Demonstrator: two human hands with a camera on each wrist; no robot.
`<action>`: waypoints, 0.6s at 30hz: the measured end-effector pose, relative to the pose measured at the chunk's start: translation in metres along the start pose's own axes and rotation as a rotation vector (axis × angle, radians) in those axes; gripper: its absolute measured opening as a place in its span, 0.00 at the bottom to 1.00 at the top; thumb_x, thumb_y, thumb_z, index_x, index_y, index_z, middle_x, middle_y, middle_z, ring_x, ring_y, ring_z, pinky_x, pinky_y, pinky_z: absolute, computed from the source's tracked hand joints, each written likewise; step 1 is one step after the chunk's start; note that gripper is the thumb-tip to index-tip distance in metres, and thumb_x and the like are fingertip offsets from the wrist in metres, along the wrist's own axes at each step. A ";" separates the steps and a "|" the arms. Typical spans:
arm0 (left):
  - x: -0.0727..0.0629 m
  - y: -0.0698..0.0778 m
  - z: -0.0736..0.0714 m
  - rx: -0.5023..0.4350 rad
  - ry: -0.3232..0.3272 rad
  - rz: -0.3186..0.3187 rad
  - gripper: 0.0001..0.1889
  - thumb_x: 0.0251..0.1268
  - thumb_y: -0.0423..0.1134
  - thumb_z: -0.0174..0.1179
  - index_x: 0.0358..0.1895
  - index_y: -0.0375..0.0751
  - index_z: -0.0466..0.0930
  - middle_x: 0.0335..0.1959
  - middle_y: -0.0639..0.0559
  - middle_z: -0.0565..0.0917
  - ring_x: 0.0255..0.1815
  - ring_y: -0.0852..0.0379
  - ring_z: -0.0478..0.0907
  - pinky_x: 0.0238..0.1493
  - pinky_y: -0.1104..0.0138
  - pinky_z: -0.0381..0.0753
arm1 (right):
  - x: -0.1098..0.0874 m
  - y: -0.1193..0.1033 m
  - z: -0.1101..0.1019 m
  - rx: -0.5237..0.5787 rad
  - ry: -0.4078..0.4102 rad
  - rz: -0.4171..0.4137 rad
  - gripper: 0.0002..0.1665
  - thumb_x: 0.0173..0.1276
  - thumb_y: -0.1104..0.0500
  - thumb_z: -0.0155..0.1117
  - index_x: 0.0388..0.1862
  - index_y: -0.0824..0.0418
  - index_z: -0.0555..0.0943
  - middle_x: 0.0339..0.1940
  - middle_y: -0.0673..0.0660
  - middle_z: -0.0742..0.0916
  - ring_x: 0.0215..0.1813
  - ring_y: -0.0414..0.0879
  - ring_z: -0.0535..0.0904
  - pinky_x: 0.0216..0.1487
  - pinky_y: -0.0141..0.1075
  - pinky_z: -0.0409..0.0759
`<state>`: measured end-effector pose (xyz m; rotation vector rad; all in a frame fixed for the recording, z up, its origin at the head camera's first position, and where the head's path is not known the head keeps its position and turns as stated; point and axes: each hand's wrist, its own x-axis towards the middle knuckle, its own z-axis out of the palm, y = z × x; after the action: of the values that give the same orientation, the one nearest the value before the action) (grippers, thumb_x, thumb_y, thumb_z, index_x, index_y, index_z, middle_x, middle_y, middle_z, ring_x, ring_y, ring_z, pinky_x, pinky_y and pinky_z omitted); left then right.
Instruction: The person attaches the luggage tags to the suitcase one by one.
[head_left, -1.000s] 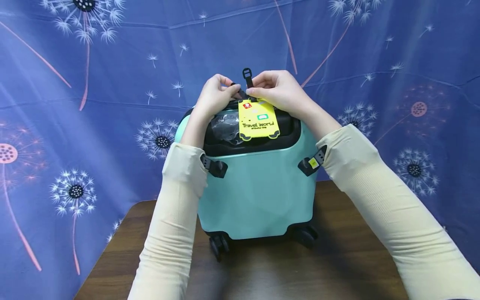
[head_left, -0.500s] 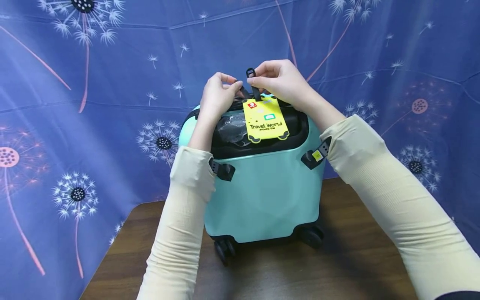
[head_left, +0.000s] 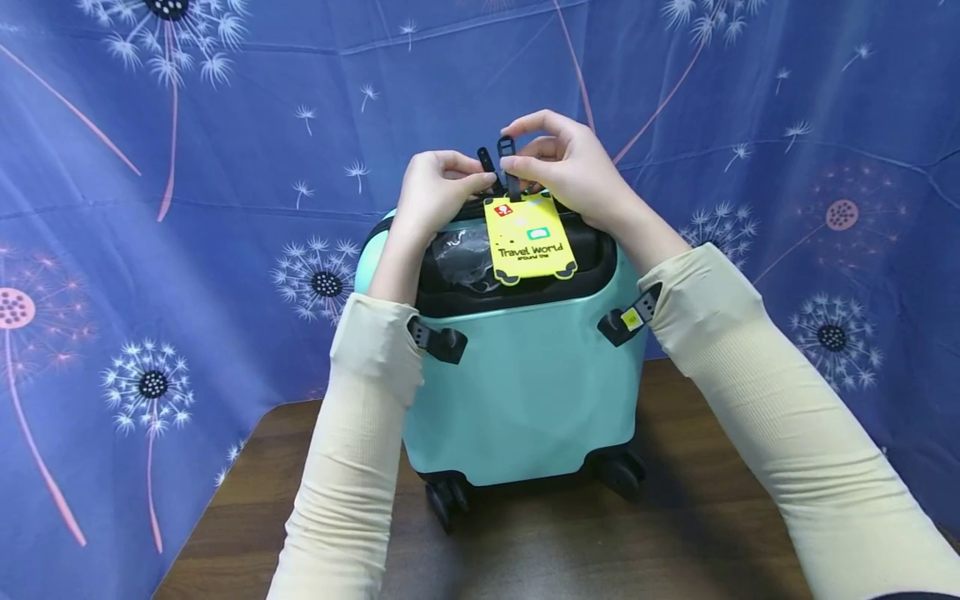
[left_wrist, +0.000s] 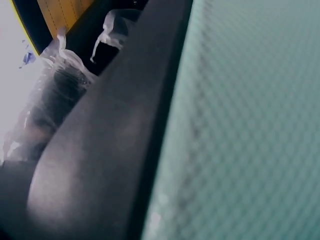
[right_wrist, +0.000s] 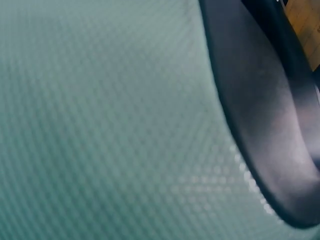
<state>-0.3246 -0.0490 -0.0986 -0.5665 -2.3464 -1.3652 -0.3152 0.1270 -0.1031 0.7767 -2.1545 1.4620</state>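
A turquoise suitcase (head_left: 525, 392) stands upright, a yellow luggage tag (head_left: 529, 240) reading "Travel World" hanging over the black section at its top. From the tag rises a black strap with a buckle (head_left: 507, 147). My left hand (head_left: 438, 192) pinches the strap's free end (head_left: 486, 160) between thumb and fingers, its tip poking up. Just right of it, my right hand (head_left: 570, 171) pinches the buckle end, forefinger at the buckle's top. Both wrist views show the textured turquoise shell (left_wrist: 255, 125) and black top panel (right_wrist: 260, 100) close up, with no fingers visible.
Clear plastic wrapping (head_left: 468, 258) covers the suitcase handle, left of the tag. The suitcase's black wheels (head_left: 621, 475) rest on a brown wooden table (head_left: 585, 550). A blue dandelion-print cloth (head_left: 247, 208) hangs behind.
Both strap ends now stand up side by side; the free end's tip shows above my left fingers. My right hand has risen, its forefinger lifting to the buckle. Suitcase and tag sit slightly further right.
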 end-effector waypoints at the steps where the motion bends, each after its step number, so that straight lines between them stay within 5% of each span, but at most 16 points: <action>1: 0.000 0.000 0.000 -0.014 0.003 0.010 0.10 0.59 0.38 0.64 0.40 0.35 0.83 0.38 0.45 0.86 0.38 0.57 0.83 0.42 0.71 0.79 | 0.000 0.000 0.000 -0.003 0.003 0.000 0.20 0.65 0.59 0.63 0.56 0.58 0.75 0.29 0.48 0.84 0.32 0.43 0.78 0.41 0.31 0.77; 7: 0.000 -0.001 0.000 -0.014 0.001 0.039 0.04 0.58 0.37 0.64 0.32 0.41 0.82 0.32 0.49 0.85 0.36 0.59 0.81 0.40 0.71 0.77 | 0.000 -0.002 0.000 0.020 0.022 0.022 0.20 0.65 0.58 0.63 0.57 0.59 0.79 0.28 0.48 0.84 0.28 0.41 0.77 0.36 0.29 0.77; 18: -0.002 0.001 -0.001 0.096 -0.051 0.068 0.09 0.59 0.40 0.64 0.41 0.42 0.84 0.39 0.47 0.87 0.41 0.60 0.82 0.42 0.72 0.75 | -0.002 -0.002 0.000 0.003 -0.027 0.065 0.22 0.65 0.56 0.63 0.59 0.57 0.78 0.49 0.50 0.85 0.31 0.40 0.75 0.37 0.27 0.74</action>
<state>-0.3219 -0.0495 -0.0984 -0.6540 -2.3948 -1.2149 -0.3122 0.1264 -0.1026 0.7375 -2.2178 1.4951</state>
